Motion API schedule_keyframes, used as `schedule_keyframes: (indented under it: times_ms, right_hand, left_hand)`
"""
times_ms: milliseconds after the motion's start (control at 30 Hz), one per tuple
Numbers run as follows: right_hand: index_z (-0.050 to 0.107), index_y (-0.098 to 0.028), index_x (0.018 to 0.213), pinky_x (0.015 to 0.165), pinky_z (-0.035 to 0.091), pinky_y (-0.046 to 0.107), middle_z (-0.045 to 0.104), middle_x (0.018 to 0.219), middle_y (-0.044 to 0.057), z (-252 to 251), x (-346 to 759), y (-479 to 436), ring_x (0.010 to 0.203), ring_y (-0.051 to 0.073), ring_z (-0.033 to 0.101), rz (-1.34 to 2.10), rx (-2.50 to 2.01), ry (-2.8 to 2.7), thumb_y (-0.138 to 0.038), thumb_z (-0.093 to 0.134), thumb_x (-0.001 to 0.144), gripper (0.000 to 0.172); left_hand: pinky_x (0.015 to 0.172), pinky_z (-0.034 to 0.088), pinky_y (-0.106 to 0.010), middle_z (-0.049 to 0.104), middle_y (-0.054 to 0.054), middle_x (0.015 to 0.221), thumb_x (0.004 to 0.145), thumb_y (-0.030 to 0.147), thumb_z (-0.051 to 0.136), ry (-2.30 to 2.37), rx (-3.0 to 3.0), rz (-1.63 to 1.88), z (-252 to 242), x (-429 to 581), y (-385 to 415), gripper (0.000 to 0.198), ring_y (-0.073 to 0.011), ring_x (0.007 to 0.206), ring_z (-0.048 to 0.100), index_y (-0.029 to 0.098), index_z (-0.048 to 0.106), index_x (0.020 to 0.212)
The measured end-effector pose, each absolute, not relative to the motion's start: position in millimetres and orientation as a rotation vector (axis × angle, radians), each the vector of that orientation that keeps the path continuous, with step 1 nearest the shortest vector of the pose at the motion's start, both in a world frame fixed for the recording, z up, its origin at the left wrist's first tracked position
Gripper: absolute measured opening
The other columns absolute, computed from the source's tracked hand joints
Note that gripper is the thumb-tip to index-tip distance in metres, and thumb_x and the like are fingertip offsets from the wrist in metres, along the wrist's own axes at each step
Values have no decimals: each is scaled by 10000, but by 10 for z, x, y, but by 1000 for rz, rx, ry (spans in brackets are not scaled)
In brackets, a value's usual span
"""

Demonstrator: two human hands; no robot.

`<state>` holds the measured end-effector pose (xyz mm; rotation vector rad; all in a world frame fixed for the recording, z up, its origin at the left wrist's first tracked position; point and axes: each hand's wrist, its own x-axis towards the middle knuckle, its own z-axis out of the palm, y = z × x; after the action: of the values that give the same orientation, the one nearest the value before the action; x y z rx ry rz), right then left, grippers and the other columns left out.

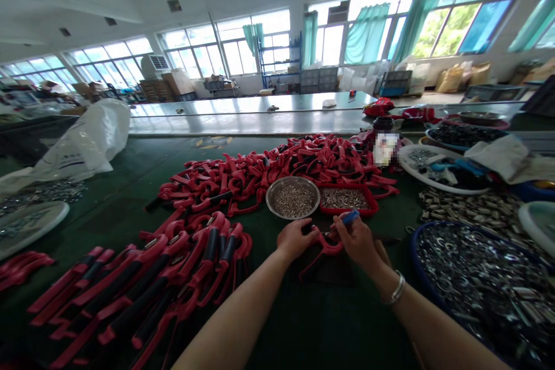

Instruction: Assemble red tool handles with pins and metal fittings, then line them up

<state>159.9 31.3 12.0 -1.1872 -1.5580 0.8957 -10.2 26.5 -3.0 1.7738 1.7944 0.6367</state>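
Gripping a glossy red plastic handle (326, 247), the left hand (295, 239) and right hand (358, 243) close their fingers on it above the green counter (277, 324); a blue piece (350, 217) juts from the right fingers, near a steel bowl (293, 198) of tiny metal pins.

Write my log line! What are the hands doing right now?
left hand: holds red handle | right hand: holds blue piece | near: steel bowl
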Motion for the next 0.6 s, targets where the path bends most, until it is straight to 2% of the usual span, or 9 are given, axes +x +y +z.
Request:
schedule_keyframes:
  times_ms: [467,600]
  right_hand:
    - [419,-222,861,593,528,342,653,733,57,6,1533,222,614,214,652,814,-1193,-1542,-481,518,788,287]
    - [384,-224,835,539,544,348,649,699,32,-57,1500,243,565,201,645,1139,-1196,-1105,-492,526,767,311]
  left_hand:
    - [799,446,-275,612,-28,1119,743,538,507,1786,1769,664,-70,-110,272,518,-205,960,573,256,556,1175]
    - [798,448,-272,602,-34,1137,758,519,499,1772,1744,679,-83,-101,274,505,-203,962,571,246,553,1179]
